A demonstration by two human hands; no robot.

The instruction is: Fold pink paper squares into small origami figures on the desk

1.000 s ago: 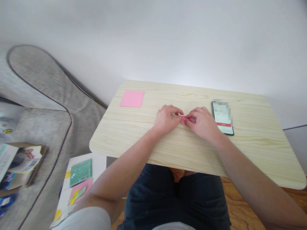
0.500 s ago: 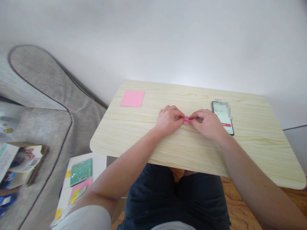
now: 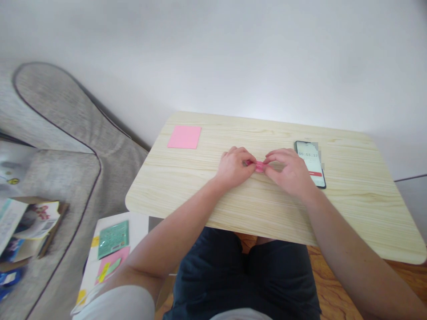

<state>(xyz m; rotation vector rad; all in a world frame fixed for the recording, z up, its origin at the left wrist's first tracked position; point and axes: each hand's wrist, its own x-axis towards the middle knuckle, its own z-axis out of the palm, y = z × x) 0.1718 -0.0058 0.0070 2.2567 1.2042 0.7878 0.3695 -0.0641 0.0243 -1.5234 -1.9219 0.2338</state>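
Observation:
A small piece of folded pink paper [image 3: 259, 167] is held low over the middle of the table, between my two hands. On its left end, my left hand [image 3: 236, 167] is closed with thumb and forefinger pinching it. At the right end, my right hand [image 3: 287, 171] has its thumb and forefinger about the paper, the other fingers loosely curled. The fingertips hide both ends of the piece. A flat square of pink paper [image 3: 184, 137] lies at the table's back left. Just beyond my right hand is a phone [image 3: 315, 178] showing a running timer.
The pale wooden table [image 3: 360, 200] stands against a white wall. To the lower left, a white surface [image 3: 136, 229] bears a green packet [image 3: 113, 239] and coloured paper pieces. A grey sofa [image 3: 66, 178] at the left carries an open box of items [image 3: 33, 226].
My right thumb and forefinger have spread slightly apart at the paper's right end. My left hand keeps its pinch in the same place.

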